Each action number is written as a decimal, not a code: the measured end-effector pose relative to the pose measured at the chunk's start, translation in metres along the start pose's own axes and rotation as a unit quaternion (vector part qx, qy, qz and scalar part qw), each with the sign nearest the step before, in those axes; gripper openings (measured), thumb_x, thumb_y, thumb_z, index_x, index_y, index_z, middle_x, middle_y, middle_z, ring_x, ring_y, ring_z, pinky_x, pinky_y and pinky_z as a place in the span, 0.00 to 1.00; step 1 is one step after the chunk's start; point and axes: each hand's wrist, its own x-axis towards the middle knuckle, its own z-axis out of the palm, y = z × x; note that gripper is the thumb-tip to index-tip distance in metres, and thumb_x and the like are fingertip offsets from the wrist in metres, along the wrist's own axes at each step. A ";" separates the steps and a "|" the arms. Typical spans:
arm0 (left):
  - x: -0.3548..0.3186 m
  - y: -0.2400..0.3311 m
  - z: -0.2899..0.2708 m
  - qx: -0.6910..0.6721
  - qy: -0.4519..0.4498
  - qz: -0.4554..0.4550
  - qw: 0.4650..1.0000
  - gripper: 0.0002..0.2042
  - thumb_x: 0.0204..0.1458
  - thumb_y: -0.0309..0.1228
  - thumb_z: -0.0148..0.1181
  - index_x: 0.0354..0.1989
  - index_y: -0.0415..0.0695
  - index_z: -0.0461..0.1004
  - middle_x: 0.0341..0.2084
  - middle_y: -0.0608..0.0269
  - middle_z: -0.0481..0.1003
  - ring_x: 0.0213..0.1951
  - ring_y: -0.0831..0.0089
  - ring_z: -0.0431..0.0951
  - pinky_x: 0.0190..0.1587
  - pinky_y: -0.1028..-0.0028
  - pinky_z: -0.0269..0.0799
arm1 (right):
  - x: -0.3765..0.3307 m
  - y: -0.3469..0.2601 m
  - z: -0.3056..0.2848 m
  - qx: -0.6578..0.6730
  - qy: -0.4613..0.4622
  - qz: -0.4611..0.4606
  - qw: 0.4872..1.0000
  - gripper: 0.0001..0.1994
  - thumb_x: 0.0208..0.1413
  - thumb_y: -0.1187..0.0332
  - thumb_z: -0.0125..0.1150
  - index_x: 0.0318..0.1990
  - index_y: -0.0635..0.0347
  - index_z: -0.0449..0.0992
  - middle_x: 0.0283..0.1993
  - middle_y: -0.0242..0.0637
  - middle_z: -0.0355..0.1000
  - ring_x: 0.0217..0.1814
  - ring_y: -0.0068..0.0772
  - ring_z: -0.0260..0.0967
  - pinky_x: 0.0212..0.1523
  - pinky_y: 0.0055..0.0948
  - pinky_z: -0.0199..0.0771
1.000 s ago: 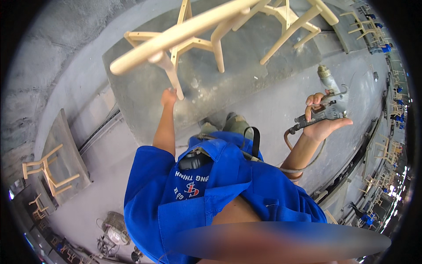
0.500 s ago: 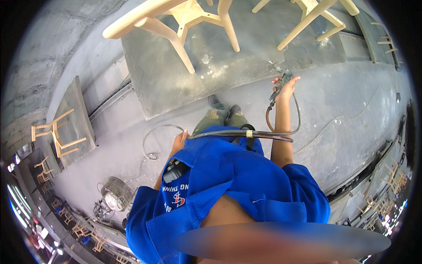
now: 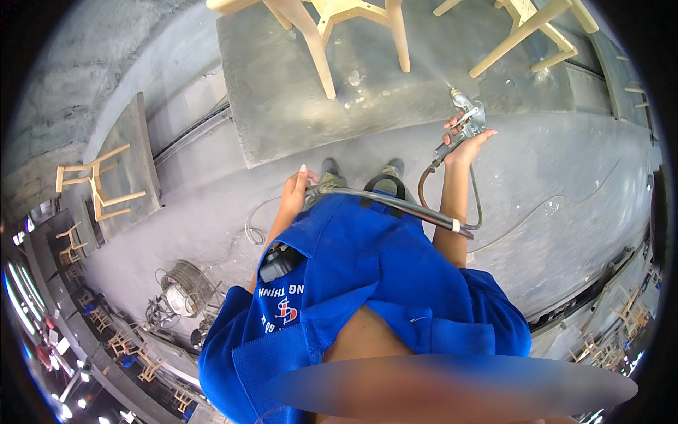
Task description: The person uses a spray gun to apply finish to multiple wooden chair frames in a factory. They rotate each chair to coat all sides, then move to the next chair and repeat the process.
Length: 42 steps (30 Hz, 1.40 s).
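Observation:
A metal spray gun (image 3: 470, 121) is gripped in my right hand (image 3: 462, 147), its nozzle aimed up and left. A thin mist streams from it toward the gap between two bare wooden chair frames. My left hand (image 3: 295, 189), in front of my left hip, is closed around the gun's hoses (image 3: 395, 203), thumb pointing up. They run across my waist to the right forearm, then curve up to the gun's handle. The nearer chair frame (image 3: 395, 35) stands on a grey platform (image 3: 275, 120); a second chair frame (image 3: 522, 35) stands right of it. The tops of both are cut off.
Another chair frame (image 3: 102, 180) stands on a board at the left. A round wire-caged fan (image 3: 185, 286) is on the floor (image 3: 205, 226) at the lower left. A thin hose (image 3: 537, 208) trails across the floor at right. More chair frames line both sides.
My right hand has moved up with the spray gun, which now shows side-on with a visible spray. My left hand has risen with the hoses. The view has shifted, and my feet are farther apart.

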 end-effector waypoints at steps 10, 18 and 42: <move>0.016 -0.020 -0.090 0.067 -0.019 0.037 0.997 0.32 0.69 0.56 0.37 0.30 0.41 0.80 0.15 0.66 0.64 0.23 0.74 0.64 0.30 0.70 0.60 | -0.053 0.074 0.040 -0.018 -0.021 0.054 0.998 0.47 0.58 0.21 0.20 0.44 0.59 0.72 0.24 0.35 0.70 0.26 0.32 0.70 0.18 0.25 0.55; 0.006 -0.052 -0.142 0.038 -0.012 -0.055 0.998 0.33 0.69 0.56 0.37 0.31 0.41 0.80 0.14 0.69 0.63 0.20 0.77 0.61 0.26 0.71 0.57 | -0.034 0.225 0.028 -0.121 0.157 0.164 0.966 0.42 0.61 0.25 0.30 0.44 0.61 0.71 0.23 0.38 0.71 0.21 0.36 0.71 0.18 0.31 0.58; 0.054 0.003 -0.102 -0.105 -0.230 0.094 0.963 0.28 0.69 0.53 0.41 0.34 0.43 0.80 0.16 0.74 0.62 0.21 0.82 0.60 0.25 0.76 0.55 | -0.240 -0.018 0.124 -0.044 -0.111 -0.145 0.982 0.51 0.56 0.20 0.23 0.51 0.66 0.70 0.27 0.38 0.68 0.29 0.31 0.68 0.13 0.18 0.56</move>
